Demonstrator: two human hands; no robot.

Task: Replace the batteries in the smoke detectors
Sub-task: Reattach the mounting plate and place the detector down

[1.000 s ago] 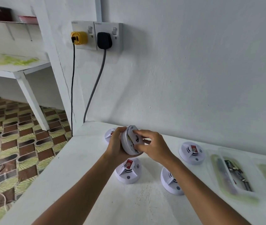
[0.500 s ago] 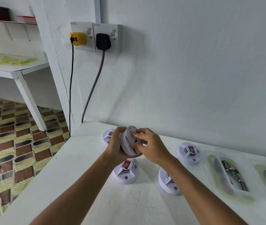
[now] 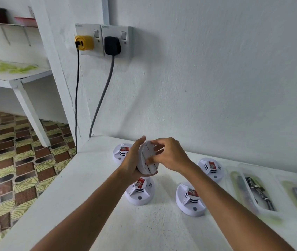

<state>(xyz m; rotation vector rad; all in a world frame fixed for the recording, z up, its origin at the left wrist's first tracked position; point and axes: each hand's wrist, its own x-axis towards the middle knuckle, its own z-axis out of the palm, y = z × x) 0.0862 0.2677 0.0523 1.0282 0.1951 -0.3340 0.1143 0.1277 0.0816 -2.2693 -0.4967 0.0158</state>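
Change: held detector (image 3: 146,159) is tilting further on edge since earlier.
Left hand (image 3: 132,160): cupping its back.
Right hand (image 3: 169,154): fingers pinching its face, above the table (image 3: 89,178).

White wall (image 3: 216,69), twin sockets (image 3: 104,40), patterned tile floor (image 3: 17,151)

1. White smoke detector (image 3: 146,160), held on edge above the counter, shows smooth matt plastic
2. Counter top (image 3: 93,180) is white-painted, faintly grainy and matt
3. Wall (image 3: 216,87) carries rough, matt white paint
4. Floor tiles (image 3: 17,160) have a slight sheen
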